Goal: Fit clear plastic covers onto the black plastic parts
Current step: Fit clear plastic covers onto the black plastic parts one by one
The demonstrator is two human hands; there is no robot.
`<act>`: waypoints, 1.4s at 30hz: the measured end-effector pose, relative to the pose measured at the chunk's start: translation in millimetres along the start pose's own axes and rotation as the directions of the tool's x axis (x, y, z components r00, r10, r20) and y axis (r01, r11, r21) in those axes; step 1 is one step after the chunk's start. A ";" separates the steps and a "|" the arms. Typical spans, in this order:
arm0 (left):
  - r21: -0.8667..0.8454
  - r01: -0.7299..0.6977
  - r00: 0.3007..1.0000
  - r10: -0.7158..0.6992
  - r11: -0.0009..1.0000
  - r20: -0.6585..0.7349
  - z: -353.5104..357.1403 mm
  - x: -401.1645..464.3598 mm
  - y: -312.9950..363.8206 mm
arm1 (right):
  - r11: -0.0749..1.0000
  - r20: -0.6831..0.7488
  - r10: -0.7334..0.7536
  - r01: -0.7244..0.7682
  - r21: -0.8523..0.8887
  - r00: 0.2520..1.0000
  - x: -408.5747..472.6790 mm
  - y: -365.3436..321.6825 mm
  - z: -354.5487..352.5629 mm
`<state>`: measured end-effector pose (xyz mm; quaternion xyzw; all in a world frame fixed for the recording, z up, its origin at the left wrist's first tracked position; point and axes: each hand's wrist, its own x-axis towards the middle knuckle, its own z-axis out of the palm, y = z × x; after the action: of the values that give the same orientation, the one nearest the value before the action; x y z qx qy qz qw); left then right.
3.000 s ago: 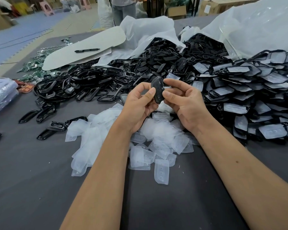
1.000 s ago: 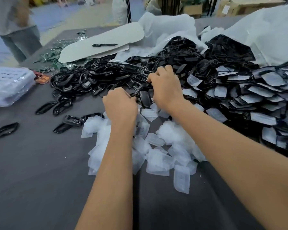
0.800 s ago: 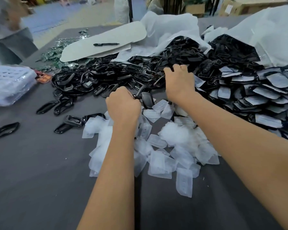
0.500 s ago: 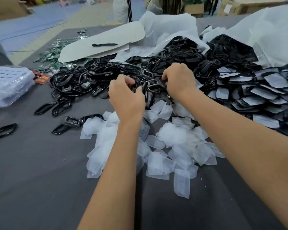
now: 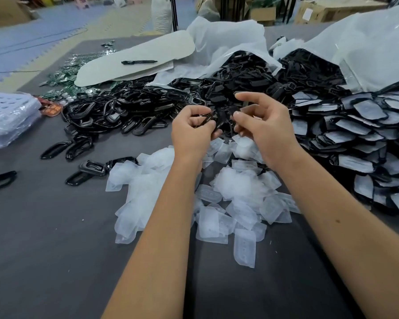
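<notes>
My left hand (image 5: 190,132) is raised above the table and grips a black plastic part (image 5: 206,118) in curled fingers. My right hand (image 5: 264,125) hovers just right of it, index finger and thumb relaxed and spread, thumb tip close to the part; I see nothing pinched in it. Below both hands lies a heap of clear plastic covers (image 5: 236,189). Behind the hands spreads a pile of bare black parts (image 5: 134,111). At the right sits a stack of black parts with clear covers on them (image 5: 366,134).
White bags (image 5: 226,40) spilling black parts lie at the back. A black pen (image 5: 138,62) rests on a white board (image 5: 115,67). Green circuit boards (image 5: 65,77) and a plastic-wrapped stack (image 5: 7,118) sit at the left. A few loose black parts (image 5: 90,169) lie on the grey table (image 5: 44,238).
Both hands came back from the black pile and lifted toward me. My left hand now holds a black part, and my right hand's fingers have uncurled.
</notes>
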<state>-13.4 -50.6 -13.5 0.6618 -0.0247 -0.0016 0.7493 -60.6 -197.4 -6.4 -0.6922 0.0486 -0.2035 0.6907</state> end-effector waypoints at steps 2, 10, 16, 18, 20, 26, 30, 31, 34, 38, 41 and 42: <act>-0.008 0.005 0.997 -0.004 1.000 0.077 4.5 -3.5 -0.8 | 0.998 0.026 -0.015 0.013 0.057 1.000 -11.9 3.0 -5.7; -0.058 0.100 0.955 -0.079 0.993 0.285 16.0 -10.9 -6.8 | 0.982 0.003 -0.030 0.029 0.186 1.000 -32.0 9.5 -8.1; -0.102 0.154 0.947 -0.117 0.983 0.300 15.7 -10.6 -11.4 | 0.982 -0.049 -0.022 0.031 0.186 0.999 -32.6 13.7 -7.1; -0.099 0.154 0.944 -0.117 0.983 0.308 14.9 -11.5 -11.8 | 0.983 -0.063 -0.021 0.032 0.180 0.998 -32.7 14.2 -7.7; -0.096 0.145 0.941 -0.107 0.985 0.323 14.1 -12.2 -11.5 | 0.982 -0.076 -0.016 0.030 0.184 0.997 -33.1 14.6 -7.6; -0.122 0.088 0.948 -0.045 0.989 0.315 13.3 -14.9 -13.8 | 0.973 -0.112 0.025 0.002 0.233 0.993 -34.6 15.3 -9.7; -0.094 0.002 0.982 0.016 0.996 0.190 13.2 -15.1 -15.8 | 0.959 -0.189 0.080 -0.024 0.282 0.979 -34.6 15.4 -11.6; -0.089 -0.013 0.988 0.026 0.996 0.150 12.5 -14.3 -16.3 | 0.964 -0.212 0.076 -0.018 0.264 0.974 -34.0 15.9 -11.3; -0.117 -0.026 0.998 0.033 0.993 0.054 10.0 -11.6 -16.8 | 0.981 -0.245 0.051 -0.003 0.195 0.968 -32.5 17.4 -10.5; -0.070 -0.031 0.999 0.029 0.997 -0.041 11.4 -9.0 -18.0 | 0.964 -0.269 0.087 -0.013 0.265 0.959 -32.2 17.1 -12.3; -0.072 -0.017 0.999 0.015 0.997 -0.039 12.1 -9.4 -18.7 | 0.950 -0.271 0.096 -0.007 0.313 0.958 -32.0 17.3 -12.9; -0.070 -0.013 0.999 0.011 0.997 -0.030 12.1 -10.0 -18.4 | 0.952 -0.268 0.085 0.001 0.306 0.960 -32.1 17.5 -12.5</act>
<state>-23.3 -64.5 -30.7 0.6347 -0.0174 0.0117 0.7725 -90.5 -198.7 -30.9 -0.5416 0.1283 -0.2887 0.7790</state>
